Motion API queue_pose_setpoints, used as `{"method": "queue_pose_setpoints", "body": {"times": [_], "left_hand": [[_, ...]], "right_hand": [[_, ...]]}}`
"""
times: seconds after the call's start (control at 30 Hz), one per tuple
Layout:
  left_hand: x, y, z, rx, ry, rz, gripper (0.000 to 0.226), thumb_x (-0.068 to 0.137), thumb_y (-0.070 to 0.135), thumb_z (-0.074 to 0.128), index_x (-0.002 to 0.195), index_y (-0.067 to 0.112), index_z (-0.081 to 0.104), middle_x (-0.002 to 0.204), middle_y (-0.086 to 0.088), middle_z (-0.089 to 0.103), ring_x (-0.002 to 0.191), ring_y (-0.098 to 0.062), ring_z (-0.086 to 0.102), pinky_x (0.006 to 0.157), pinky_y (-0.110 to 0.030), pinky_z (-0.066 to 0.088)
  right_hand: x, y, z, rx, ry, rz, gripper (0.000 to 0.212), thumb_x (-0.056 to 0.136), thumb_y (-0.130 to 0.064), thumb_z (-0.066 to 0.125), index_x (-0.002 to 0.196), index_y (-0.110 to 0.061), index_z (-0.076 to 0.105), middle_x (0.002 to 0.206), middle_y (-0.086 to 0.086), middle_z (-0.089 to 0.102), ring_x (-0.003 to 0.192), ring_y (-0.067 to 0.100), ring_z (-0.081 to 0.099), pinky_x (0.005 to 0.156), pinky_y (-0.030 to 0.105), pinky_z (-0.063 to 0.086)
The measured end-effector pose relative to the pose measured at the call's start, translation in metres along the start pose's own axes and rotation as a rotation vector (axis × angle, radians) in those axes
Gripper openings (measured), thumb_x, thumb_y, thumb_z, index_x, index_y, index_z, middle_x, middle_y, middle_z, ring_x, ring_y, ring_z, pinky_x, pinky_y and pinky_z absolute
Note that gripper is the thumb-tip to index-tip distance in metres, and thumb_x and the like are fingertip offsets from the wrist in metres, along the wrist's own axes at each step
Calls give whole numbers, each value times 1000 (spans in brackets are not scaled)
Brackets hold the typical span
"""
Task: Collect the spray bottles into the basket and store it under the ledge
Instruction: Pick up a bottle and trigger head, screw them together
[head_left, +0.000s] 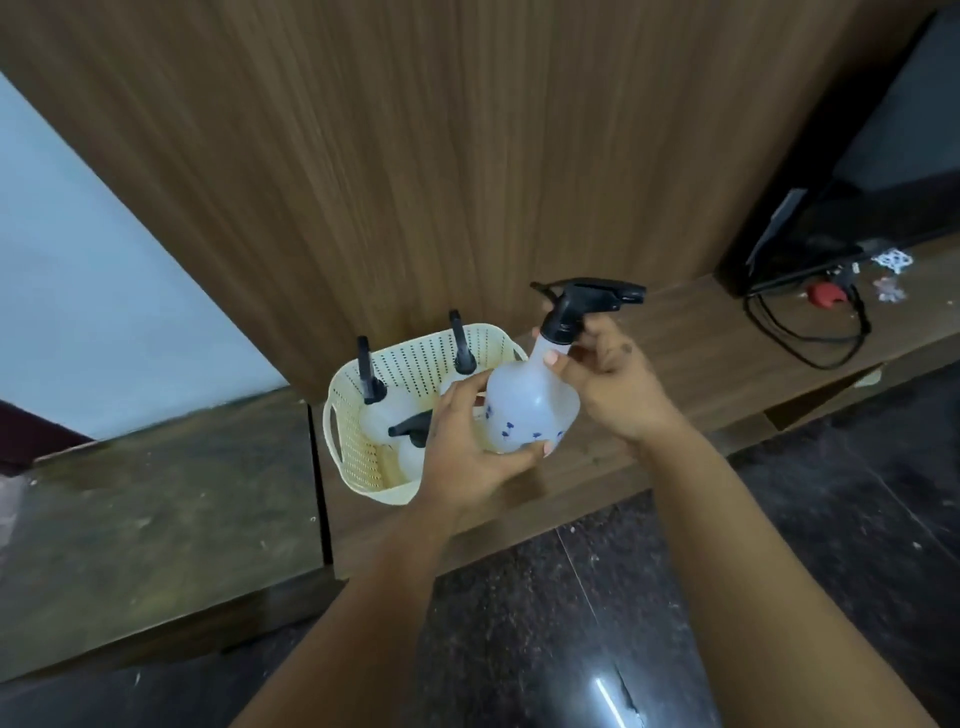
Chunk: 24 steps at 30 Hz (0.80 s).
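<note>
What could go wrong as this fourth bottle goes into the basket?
1. The cream perforated plastic basket already holds three black-topped spray bottles, so the translucent white spray bottle with blue flower print, held by the left hand and right hand, may jam on their triggers.
2. The basket sits near the brown wooden ledge's front edge; pushing down could tip it off.

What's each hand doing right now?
Left hand: closed on the spray bottle body.
Right hand: closed on the same bottle's neck.

Cream basket (363, 457) — white bottle (524, 410), blue flowers
</note>
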<state>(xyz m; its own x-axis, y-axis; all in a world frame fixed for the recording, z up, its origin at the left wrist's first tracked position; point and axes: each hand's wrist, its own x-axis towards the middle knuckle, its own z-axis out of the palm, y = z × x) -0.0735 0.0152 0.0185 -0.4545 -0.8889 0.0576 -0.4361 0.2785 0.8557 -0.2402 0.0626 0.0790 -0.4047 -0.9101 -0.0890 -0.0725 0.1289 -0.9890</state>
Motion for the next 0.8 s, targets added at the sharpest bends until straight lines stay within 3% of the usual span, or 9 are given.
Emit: {"method": "queue_pose_setpoints", "body": {"times": [0.07, 0.2, 0.27, 0.33, 0.37, 0.57, 0.67, 0.8], "left_hand": [[9, -8, -7, 7, 20, -30, 89, 56, 56, 81, 133, 32, 45, 128, 13, 52, 120, -10, 46, 97, -44, 48], [23, -30, -17, 181, 14, -65, 91, 65, 55, 77, 142, 30, 37, 135, 9, 51, 127, -16, 38, 102, -47, 42], [27, -40, -19, 302, -30, -37, 84, 72, 50, 74, 144, 28, 36, 136, 7, 51, 130, -18, 36, 107, -43, 34], [28, -48, -20, 419, -54, -24, 78, 78, 42, 71, 145, 26, 35, 138, 6, 49, 133, -17, 32, 110, -37, 23], [28, -51, -22, 465, -47, -30, 74, 80, 39, 68, 145, 26, 35, 138, 6, 48, 133, -17, 31, 111, -35, 20], [30, -71, -25, 564, 7, -37, 56, 84, 32, 63, 137, 22, 47, 133, 3, 54, 128, -21, 40, 112, -37, 22], [32, -80, -27, 617, 13, -19, 53, 83, 32, 64, 133, 20, 51, 132, 1, 57, 126, -23, 44, 112, -40, 24], [31, -86, -31, 592, -1, -81, 53, 82, 31, 66, 131, 20, 53, 131, -1, 58, 126, -26, 45, 113, -42, 22]], "right_hand": [[14, -1, 14, -20, 11, -8, 30, 84, -18, 70, 110, -24, 56, 120, -2, 66, 112, 14, 62, 98, 36, 50], [34, 7, 36, -206, 7, -30, 29, 84, -21, 71, 111, -18, 60, 112, -3, 66, 109, 15, 62, 96, 33, 50], [39, 16, 40, -306, 16, -46, 33, 84, -23, 70, 115, -16, 62, 111, -3, 68, 105, 13, 62, 89, 22, 51], [42, 25, 45, -328, 39, -45, 36, 84, -19, 69, 119, -15, 61, 107, -6, 67, 97, 5, 61, 74, 0, 43], [42, 30, 47, -318, 55, -24, 37, 84, -16, 70, 120, -13, 61, 105, -6, 66, 93, 2, 59, 68, -5, 40], [47, 55, 62, -385, 48, 18, 46, 80, -10, 74, 123, -8, 57, 93, -6, 60, 82, 7, 55, 59, -8, 35], [49, 66, 70, -450, 45, -9, 46, 75, -11, 78, 116, -6, 58, 89, -1, 65, 80, 12, 59, 69, -1, 42], [54, 82, 76, -557, 13, 13, 39, 70, -19, 82, 101, -14, 59, 89, 2, 71, 81, 19, 67, 78, 36, 58]]}}
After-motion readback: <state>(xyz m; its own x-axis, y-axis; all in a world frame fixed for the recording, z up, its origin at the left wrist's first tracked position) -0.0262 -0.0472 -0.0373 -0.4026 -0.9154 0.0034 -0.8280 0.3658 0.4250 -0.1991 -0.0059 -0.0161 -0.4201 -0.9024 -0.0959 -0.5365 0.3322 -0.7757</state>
